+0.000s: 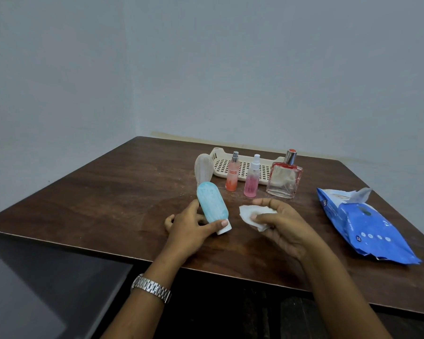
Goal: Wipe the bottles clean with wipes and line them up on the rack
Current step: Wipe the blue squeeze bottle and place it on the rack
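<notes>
My left hand (190, 225) grips a light blue squeeze bottle (212, 205) near its white cap, tilted with the cap toward me. My right hand (283, 222) pinches a crumpled white wipe (249, 216) just right of the bottle. A cream perforated rack (242, 166) lies at the back of the table. In front of it stand a cream squeeze bottle (203, 171), a slim orange-pink spray bottle (232, 173), a small pink spray bottle (252, 178) and a square glass perfume bottle (284, 178).
A blue pack of wet wipes (362, 225) lies open at the right, a wipe sticking out of its top. The brown wooden table (108, 192) stands against grey walls. A dark surface (34, 285) sits below the table's near left edge.
</notes>
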